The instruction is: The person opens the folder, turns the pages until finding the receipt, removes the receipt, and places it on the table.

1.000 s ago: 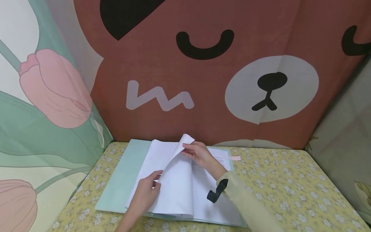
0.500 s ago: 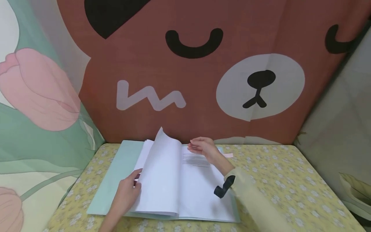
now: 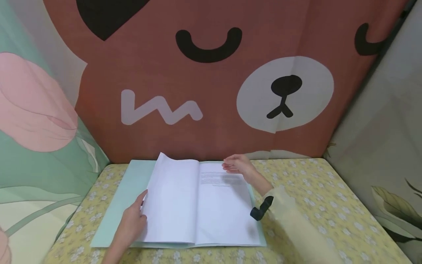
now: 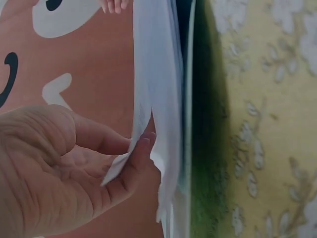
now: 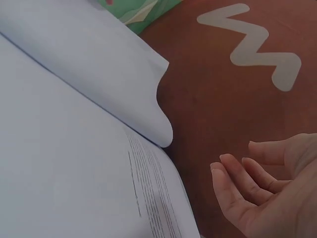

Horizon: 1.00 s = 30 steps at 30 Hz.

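Pinching, between thumb and fingers of the left hand (image 3: 130, 222), the outer edge of a white paper sheet (image 3: 171, 200) inside an open mint-green folder (image 3: 133, 179), placed on a yellow floral tablecloth (image 3: 319, 183). Hovering with the right hand (image 3: 243, 167), fingers loosely bent, near the top of the printed page (image 3: 224, 216), apart from it.

In the head view, the right sleeve (image 3: 296, 227), between four and five o'clock, is plain pale yellow, with a black, hook-shaped strap (image 3: 262, 208) at its cuff; the left forearm (image 3: 115, 249), between seven and eight o'clock, is bare.
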### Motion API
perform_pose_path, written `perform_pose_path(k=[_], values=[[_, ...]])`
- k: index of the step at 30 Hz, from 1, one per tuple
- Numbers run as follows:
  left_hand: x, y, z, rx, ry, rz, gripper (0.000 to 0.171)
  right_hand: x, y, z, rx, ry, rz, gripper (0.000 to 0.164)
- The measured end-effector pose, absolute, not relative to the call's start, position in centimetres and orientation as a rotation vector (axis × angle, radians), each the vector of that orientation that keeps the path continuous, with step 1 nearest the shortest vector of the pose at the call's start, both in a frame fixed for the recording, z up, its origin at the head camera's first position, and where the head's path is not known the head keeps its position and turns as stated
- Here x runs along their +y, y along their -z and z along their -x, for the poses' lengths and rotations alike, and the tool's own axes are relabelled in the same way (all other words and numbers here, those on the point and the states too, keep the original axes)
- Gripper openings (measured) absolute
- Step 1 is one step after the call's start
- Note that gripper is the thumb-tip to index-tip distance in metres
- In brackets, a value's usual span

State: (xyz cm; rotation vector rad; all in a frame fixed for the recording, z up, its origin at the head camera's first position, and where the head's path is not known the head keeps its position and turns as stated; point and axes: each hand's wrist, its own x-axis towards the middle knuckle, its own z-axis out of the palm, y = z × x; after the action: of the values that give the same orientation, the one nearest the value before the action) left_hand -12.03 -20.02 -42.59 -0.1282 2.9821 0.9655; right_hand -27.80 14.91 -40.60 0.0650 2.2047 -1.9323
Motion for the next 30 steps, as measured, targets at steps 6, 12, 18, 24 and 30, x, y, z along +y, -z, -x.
perform_pose_path(k=[6, 12, 18, 24, 30], values=[[-20.0, 43.6, 12.4, 2.959, -0.869, 0.098, 0.063, 16.3, 41.2, 27.8, 2.284, 1.879, -0.103, 0.030], [-20.0, 44.1, 12.8, 2.939, -0.784, 0.105, 0.057, 17.4, 41.5, 27.7, 2.312, 1.885, -0.089, 0.028], [-20.1, 44.8, 12.9, 2.921, -0.659, 0.076, 0.050, 18.3, 41.7, 27.5, 2.302, 1.904, -0.061, 0.032], [-19.6, 45.5, 12.5, 2.936, -0.434, 0.019, 0.046, 18.6, 42.0, 27.4, 2.308, 1.897, -0.063, 0.033], [-19.0, 45.5, 12.2, 3.001, -0.315, -0.174, 0.047, 18.7, 42.2, 27.4, 2.319, 1.894, -0.072, 0.033]])
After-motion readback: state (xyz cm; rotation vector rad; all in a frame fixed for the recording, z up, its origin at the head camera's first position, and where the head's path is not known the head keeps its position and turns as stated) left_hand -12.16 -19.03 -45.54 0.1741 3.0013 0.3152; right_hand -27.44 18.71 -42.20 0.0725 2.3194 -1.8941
